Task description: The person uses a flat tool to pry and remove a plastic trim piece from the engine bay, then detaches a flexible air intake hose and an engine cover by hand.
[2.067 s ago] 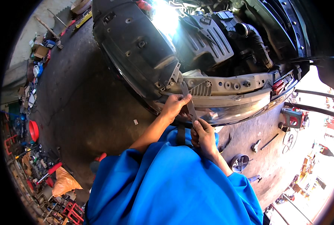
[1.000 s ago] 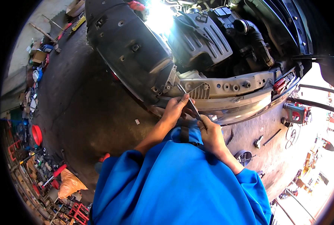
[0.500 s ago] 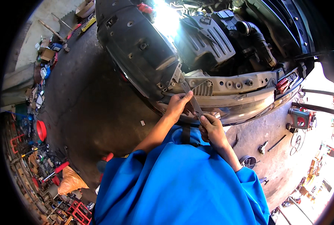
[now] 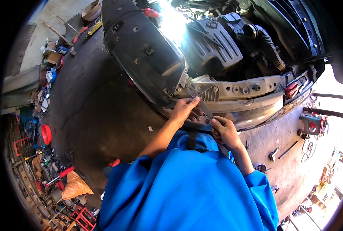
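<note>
metal strip, flat and grey, slants between two bare hands at the front edge of the car, its far end by a bracket; whether they touch i cannot tell. the left hand is nearly closed, thumb on top, pinching the strip partway along; the right hand is curled tight around its near end. a second ago the strip was turned narrow edge up; now its broad face shows. the blue sleeve now covers more of the round pan on the floor, so its contents are mostly hidden. over to the left are a red basin, an orange bag and cardboard boxes, their insides unclear. a pale scrap lies on the floor, any print too small to read.
</note>
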{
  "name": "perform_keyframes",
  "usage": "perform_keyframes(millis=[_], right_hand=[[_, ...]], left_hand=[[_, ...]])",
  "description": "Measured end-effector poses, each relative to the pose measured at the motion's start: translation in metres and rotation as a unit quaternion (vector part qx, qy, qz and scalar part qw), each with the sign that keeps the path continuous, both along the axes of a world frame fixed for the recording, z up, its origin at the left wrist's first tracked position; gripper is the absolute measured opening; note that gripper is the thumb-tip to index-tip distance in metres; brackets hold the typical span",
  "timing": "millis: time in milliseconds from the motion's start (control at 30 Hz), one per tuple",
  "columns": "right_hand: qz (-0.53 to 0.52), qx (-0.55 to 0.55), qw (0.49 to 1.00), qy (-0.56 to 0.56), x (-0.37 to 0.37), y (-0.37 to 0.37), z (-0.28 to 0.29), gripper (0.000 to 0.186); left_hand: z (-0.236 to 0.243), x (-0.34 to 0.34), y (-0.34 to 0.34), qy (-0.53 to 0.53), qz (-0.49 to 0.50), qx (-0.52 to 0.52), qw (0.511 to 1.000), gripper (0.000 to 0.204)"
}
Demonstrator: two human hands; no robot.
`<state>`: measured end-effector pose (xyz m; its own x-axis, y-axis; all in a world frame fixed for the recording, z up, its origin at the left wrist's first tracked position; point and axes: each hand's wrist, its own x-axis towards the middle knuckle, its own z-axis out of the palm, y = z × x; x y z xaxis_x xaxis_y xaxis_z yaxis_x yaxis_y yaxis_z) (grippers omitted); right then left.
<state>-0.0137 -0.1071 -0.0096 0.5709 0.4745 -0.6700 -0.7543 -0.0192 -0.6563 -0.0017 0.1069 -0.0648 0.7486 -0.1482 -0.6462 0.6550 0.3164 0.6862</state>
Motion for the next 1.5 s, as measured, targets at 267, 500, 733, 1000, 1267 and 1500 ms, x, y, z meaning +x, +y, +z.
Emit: perform_keyframes(millis=[267,500,733,1000,1267,1500], right_hand=[[0.030,-0.019,0.999,-0.010,0.012,-0.007,0.003,0.025],[0.050,-0.017,0.999,-0.015,0.015,-0.009,0.003,0.031],[0.032,-0.020,0.999,-0.009,0.011,0.002,-0.002,0.031],[0.035,-0.028,0.999,-0.029,0.015,-0.001,-0.003,0.027],[0.015,-0.016,1.000,0.007,0.011,0.014,0.017,0.028],[-0.010,0.156,0.978,0.137,0.026,-0.008,-0.006,0.033]], left_hand=[[-0.007,0.000,0.001,-0.008,-0.007,0.005,1.000,0.049],[-0.003,0.000,0.002,-0.015,-0.011,-0.006,1.000,0.050],[-0.009,0.003,0.013,-0.026,-0.048,0.041,0.998,0.052],[-0.008,0.012,0.021,-0.168,0.030,0.314,0.934,0.017],[-0.008,0.023,0.022,-0.352,-0.032,0.545,0.760,0.030],[-0.003,0.038,0.034,-0.332,-0.116,0.569,0.743,0.031]])
